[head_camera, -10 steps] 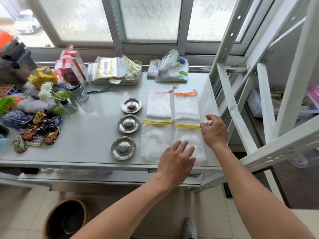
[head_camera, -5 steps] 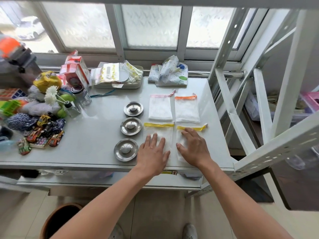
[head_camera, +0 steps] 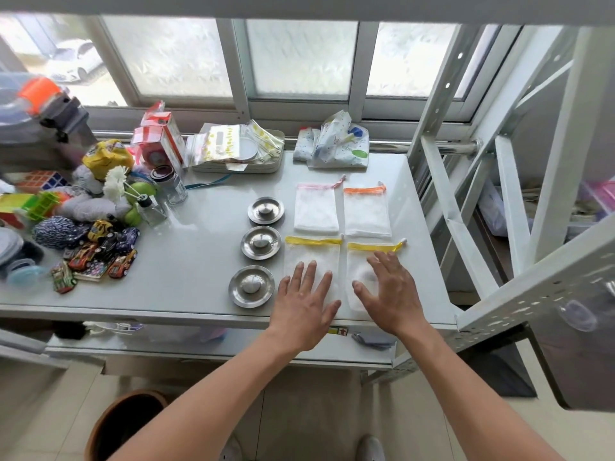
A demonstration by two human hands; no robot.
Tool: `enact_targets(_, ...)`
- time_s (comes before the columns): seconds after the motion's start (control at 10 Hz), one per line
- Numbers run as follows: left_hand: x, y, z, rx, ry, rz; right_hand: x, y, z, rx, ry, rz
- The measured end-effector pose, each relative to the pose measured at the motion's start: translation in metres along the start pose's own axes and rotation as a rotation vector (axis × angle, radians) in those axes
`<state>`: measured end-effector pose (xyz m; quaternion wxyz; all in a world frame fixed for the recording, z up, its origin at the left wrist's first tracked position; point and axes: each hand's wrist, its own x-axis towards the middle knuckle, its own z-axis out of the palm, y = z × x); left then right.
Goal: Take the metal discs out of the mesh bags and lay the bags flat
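Both hands are lying flat with fingers spread, each grip released: the left hand is pressing the left yellow-trimmed bag, the right hand the right yellow-trimmed bag, near the counter front edge. Left of these bags, three metal discs are sitting in a column. Beyond the bags, a pink-trimmed bag and an orange-trimmed bag are lying flat.

3 round metal discs with raised center knobs sit in a column just left of 4 flat white mesh bags arranged 2 by 2.
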<state>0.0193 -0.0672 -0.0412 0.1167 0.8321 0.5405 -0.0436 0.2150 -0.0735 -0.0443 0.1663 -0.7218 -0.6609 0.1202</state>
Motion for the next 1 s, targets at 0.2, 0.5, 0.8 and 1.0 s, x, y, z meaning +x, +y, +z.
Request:
enact_targets(0.2,0.005,0.004,0.008,-0.011,-0.001,-0.011,-0.014,0.0,0.01,-0.127,-0.13,-0.004)
enact_targets(0.5,0.003,0.003,0.008,-0.001,-0.005,0.013,-0.012,0.003,0.005,-0.147,-0.134,-0.02)
enact_targets(0.8,-0.002,0.002,-0.001,-0.028,0.035,0.029,-0.012,0.003,0.001,-0.125,-0.116,0.001)
enact_targets(1.0,0.004,0.001,-0.021,-0.08,0.175,0.03,-0.004,-0.006,-0.01,-0.084,-0.064,0.022)
